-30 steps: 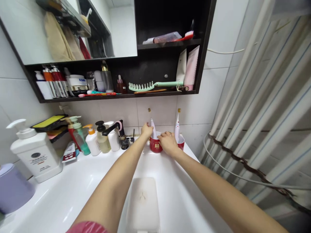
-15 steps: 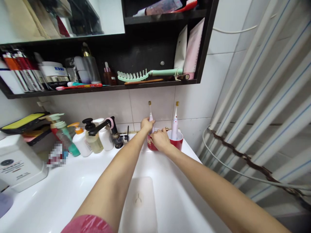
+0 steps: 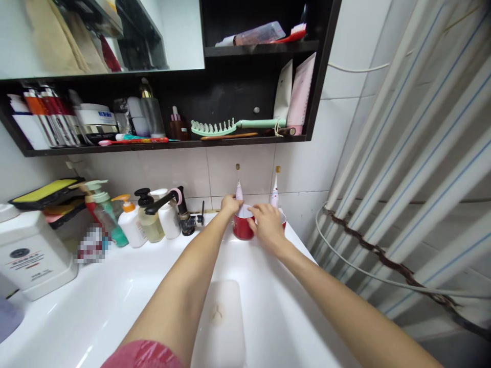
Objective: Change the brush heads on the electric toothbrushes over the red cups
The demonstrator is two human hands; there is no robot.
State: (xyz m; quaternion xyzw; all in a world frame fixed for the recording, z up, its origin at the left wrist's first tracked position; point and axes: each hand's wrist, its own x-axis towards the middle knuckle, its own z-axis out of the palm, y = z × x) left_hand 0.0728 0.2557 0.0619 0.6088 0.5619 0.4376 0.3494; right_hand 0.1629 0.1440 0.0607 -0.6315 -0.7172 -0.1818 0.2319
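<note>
My left hand [image 3: 230, 205] is closed around the lower body of a pale pink electric toothbrush [image 3: 239, 191], which stands upright at the left red cup. From here I cannot tell whether its base is inside that cup or behind it. The red cup [image 3: 242, 228] rests on the sink's back ledge, its white inside showing. My right hand [image 3: 269, 226] is at the cup's right side, fingers spread, thumb and index close to its rim. Behind this hand stands a second red cup [image 3: 284, 221], mostly hidden, with another electric toothbrush [image 3: 275, 197] upright in it.
A black faucet [image 3: 184, 214] and several pump bottles [image 3: 153, 225] line the ledge on the left. Above hangs a dark shelf [image 3: 184, 144] with a green hairbrush [image 3: 261, 123] and tubes. The white sink [image 3: 153, 276] lies below my arms; a folding curtain [image 3: 383, 204] is at right.
My right hand has come off the left cup's front and shifted right, its fingers spreading, so more of the cup shows. My left hand stays at the toothbrush. The view has tilted slightly upward.
</note>
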